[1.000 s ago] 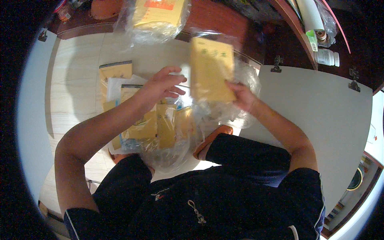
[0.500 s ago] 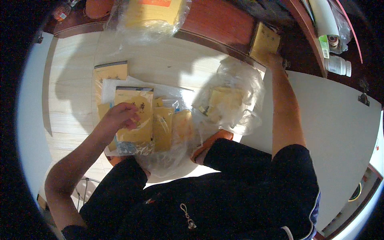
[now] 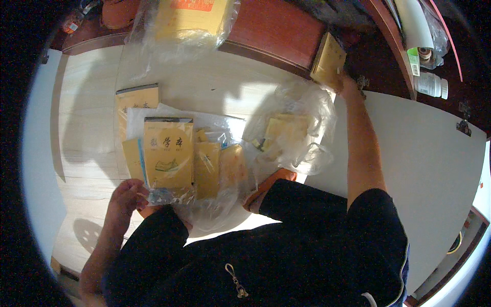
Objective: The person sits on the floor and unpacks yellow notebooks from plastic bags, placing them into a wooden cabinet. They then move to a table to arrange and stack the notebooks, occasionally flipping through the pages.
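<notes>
head view: at far left a pale door panel (image 3: 38, 153) curves along the rim, and between it and the pile a strip of pale floor (image 3: 84, 128) leaves room for moving. the left hand (image 3: 129, 195) is low, just beside the bottom left corner of a wrapped notebook packet (image 3: 169, 148); its fingers are bent, and i cannot tell whether that grip is apart or together on the plastic. the packet lies face up on the pile, long axis running away from the person, dark binding at the far end. more tan notebooks peek out to its left and right. beyond the pile, floor stretches to the front edge of a dark red cabinet (image 3: 276, 30), where the plastic of a clear bag of yellow paper (image 3: 192, 20) droops over. right of the pile, a crumpled clear bag (image 3: 291, 133) with tan books inside takes up the floor near an orange shoe (image 3: 271, 187). farther right, the right hand (image 3: 349, 88) is up at the cabinet's edge, its grip clamped on the near end of a tan notebook (image 3: 330, 56). that notebook is tilted, long axis slanting away and slightly right. a white bottle (image 3: 431, 85) lies farther right, beyond a slanting divider.
</notes>
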### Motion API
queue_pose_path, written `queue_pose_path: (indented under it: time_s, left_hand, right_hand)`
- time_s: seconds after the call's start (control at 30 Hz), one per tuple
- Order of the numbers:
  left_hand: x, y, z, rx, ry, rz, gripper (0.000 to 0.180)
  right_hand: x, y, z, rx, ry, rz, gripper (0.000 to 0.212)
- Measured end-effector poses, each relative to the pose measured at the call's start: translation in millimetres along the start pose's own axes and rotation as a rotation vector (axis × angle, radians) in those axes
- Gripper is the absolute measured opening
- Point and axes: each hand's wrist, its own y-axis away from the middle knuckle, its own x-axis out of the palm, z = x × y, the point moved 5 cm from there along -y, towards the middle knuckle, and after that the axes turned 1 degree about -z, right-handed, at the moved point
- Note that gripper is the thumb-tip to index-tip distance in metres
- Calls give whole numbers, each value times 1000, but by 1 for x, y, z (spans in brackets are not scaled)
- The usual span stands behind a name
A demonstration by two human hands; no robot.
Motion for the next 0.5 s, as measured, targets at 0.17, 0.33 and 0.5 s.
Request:
queue_pose_path:
  time_s: [0.17,0.33,0.5]
  left_hand:
    - [26,-6,-3,-27,-76,163,21]
    - [26,-4,-18,48,-91,69,20]
    - [36,-12,-24,54,-89,120,19]
  right_hand:
    - [-38,-39,-35,-286,366,-118,40]
    - [-11,-1,75,-335,879,-181,42]
    - [-51,-83,-17,-724,803,-329,47]
